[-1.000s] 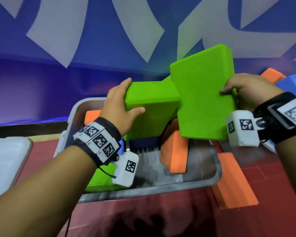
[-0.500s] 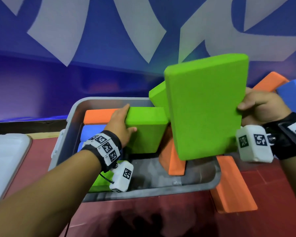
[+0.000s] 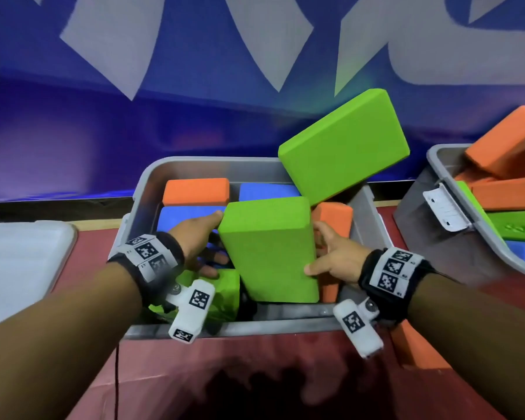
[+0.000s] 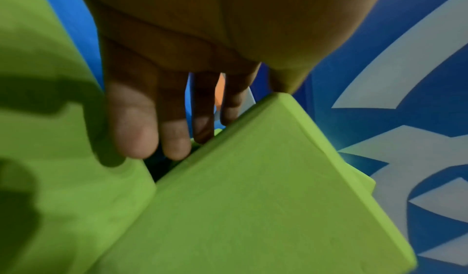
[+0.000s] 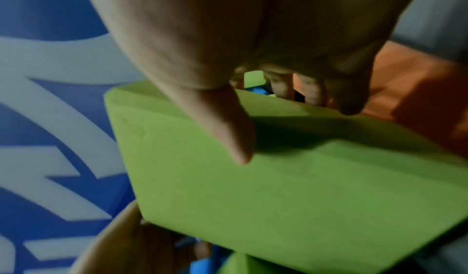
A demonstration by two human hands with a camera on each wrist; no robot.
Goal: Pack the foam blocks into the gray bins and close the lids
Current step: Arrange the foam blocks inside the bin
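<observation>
A gray bin [image 3: 194, 165] holds orange [image 3: 196, 190], blue [image 3: 182, 215] and green foam blocks. One green block [image 3: 267, 250] stands tilted in its middle. My left hand [image 3: 203, 241] holds that block's left side, thumb at the top corner and fingers [image 4: 134, 128] down beside a flat green block [image 4: 50, 158]. My right hand [image 3: 325, 253] grips its right side, thumb [image 5: 228, 134] on the front face. An orange block [image 3: 334, 219] stands upright behind the right hand. Another green block [image 3: 343, 147] leans free on the bin's back right corner.
A second gray bin [image 3: 437, 165] on the right, tilted, holds orange, green and blue blocks and has a white latch [image 3: 446, 207]. A white lid [image 3: 19, 268] lies on the left. An orange block [image 3: 415, 350] lies on the red table beside the bin.
My right hand let go of the big green block, which now leans on the bin's back corner, and came over to the left hand's block. That block went down into the bin.
</observation>
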